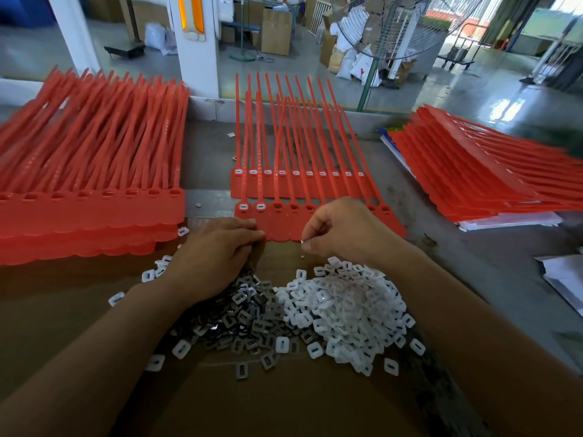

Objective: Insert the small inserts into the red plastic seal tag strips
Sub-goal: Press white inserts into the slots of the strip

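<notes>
Two red seal tag strips lie in the middle of the table. The far strip [284, 187] has white inserts in all its slots. The near strip [280, 222] has white inserts only in its two leftmost slots. My left hand [214, 253] rests with straight fingers on the near strip's bottom left edge. My right hand [340, 231] hovers over the strip's right half and pinches a small white insert [303, 242] between thumb and fingers. A pile of white inserts [347, 304] and a pile of grey metal inserts [243, 313] lie in front of me.
A big stack of red strips [91, 171] fills the left side. Another stack [485, 171] lies at the right on white sheets. Papers [564, 279] sit at the right edge. Brown cardboard [284, 402] covers the near table. A standing fan [391, 26] is behind the table.
</notes>
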{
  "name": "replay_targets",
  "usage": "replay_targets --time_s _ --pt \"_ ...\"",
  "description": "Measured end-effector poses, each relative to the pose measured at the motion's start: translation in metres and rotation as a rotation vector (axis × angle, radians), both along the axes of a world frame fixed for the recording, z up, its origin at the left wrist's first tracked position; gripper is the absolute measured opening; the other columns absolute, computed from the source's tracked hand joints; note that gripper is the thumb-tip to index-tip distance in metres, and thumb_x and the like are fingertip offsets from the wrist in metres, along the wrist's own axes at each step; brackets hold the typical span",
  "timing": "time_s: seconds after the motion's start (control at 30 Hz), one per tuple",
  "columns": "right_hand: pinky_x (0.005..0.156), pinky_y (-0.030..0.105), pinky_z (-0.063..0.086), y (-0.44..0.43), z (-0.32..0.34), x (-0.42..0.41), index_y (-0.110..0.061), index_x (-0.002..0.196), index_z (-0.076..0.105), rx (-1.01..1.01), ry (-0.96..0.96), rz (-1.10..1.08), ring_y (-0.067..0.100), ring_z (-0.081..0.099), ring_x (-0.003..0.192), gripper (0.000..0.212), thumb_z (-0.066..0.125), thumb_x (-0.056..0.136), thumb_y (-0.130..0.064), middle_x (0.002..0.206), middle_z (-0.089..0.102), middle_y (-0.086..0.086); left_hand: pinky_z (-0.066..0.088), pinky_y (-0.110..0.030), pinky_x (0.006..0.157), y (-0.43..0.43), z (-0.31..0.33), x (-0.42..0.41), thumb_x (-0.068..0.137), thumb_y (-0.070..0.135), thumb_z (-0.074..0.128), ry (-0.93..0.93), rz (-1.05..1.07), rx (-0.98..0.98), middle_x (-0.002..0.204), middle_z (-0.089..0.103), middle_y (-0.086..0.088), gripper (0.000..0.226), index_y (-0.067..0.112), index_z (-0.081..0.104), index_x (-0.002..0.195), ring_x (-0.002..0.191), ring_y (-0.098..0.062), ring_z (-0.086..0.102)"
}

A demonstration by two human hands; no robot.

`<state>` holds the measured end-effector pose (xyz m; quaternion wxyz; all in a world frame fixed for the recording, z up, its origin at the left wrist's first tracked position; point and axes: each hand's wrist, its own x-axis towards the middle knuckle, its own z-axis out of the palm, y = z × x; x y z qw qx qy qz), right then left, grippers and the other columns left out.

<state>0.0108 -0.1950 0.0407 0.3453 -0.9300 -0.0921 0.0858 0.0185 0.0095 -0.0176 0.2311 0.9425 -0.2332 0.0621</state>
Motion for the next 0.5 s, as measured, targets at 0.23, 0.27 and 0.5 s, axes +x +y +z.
replay_targets --time_s 0.23,0.27,0.5 --pt "0.06 0.01 0.046 0.01 0.001 0.014 -0.024 0.075 0.065 0.022 -0.094 -0.012 -0.002 0.055 0.064 0.017 0.074 0.074 -0.009 0.07 0.062 -0.01 0.026 -0.031 0.107 0.001 -0.001 0.0 0.092 0.018 0.045 -0.002 0.001 0.003 0.136 0.047 0.006 0.035 0.024 0.055 0.124 0.127 -0.013 0.037" --pt "0.061 0.009 0.045 0.012 0.001 0.019 -0.022 0.075 0.068 0.024 -0.104 -0.022 -0.004 0.055 0.063 0.014 0.074 0.074 -0.009 0.068 0.061 -0.011 0.026 -0.031 0.107 0.001 -0.001 0.0 0.092 0.018 0.045 -0.002 0.0 0.001 0.136 0.047 0.006 0.034 0.024 0.055 0.124 0.127 -0.013 0.037" --pt "0.061 0.01 0.039 0.024 -0.006 0.056 -0.011 0.089 0.072 0.058 -0.149 -0.12 -0.006 0.049 0.061 0.011 0.07 0.078 -0.007 0.063 0.054 -0.016 0.026 -0.027 0.105 0.001 0.001 0.0 0.091 0.015 0.045 -0.015 -0.009 -0.014 0.135 0.048 0.003 0.034 0.021 0.057 0.123 0.126 -0.014 0.04"
